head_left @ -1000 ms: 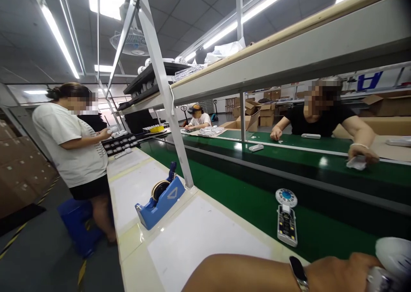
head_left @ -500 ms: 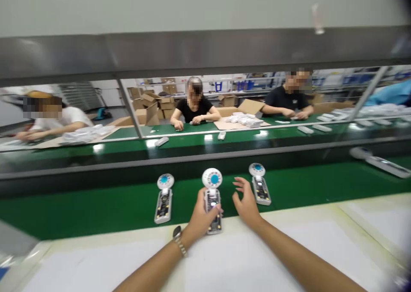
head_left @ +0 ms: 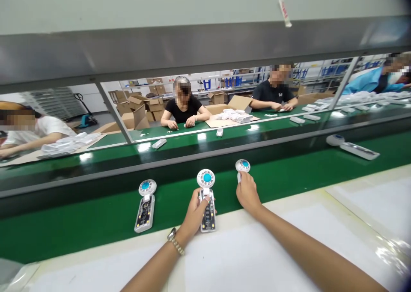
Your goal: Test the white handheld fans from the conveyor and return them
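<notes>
On the green conveyor belt (head_left: 96, 223), the right hand (head_left: 247, 193) has now closed on the right fan unit (head_left: 242, 166), while the left hand (head_left: 194, 213) keeps gripping the middle fan unit (head_left: 206, 198).

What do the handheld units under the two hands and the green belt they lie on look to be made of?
The middle unit, under the left hand, looks like glossy white plastic with a bare circuit board showing in its open handle. The unit under the right hand shows a matching white head. The green belt seems smooth rubber or PVC, with a slight sheen.
</notes>
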Demonstrator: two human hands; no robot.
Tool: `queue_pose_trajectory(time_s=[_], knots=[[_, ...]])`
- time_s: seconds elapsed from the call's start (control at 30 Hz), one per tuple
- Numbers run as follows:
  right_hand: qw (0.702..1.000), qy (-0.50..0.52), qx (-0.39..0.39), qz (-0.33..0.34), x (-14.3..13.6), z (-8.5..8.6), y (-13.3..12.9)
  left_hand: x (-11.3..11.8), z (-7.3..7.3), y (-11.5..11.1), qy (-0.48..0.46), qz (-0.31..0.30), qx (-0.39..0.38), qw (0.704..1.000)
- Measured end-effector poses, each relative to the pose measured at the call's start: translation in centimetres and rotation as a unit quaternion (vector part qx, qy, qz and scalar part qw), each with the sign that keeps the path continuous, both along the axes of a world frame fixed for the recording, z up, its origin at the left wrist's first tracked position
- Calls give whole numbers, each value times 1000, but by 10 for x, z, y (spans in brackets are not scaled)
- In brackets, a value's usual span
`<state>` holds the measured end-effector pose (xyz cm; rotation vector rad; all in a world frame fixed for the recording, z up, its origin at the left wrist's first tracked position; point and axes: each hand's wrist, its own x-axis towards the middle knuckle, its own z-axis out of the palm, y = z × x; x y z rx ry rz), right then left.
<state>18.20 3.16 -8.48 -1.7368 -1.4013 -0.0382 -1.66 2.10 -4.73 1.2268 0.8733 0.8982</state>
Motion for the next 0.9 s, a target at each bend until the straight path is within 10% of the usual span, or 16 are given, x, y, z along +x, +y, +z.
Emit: queue_pose_trajectory(time_s=[0.27,0.63,0.9], knots=[[994,91,-16,55,-4,-3,1,1,-1,1,-7,33,-46,998],[963,57,-261,37,-17,23,-7,-2,-7,4,-42,28,-27,998],[956,-58,-262,122,-50,30,-23,0,-6,4,-50,71,-45,995]])
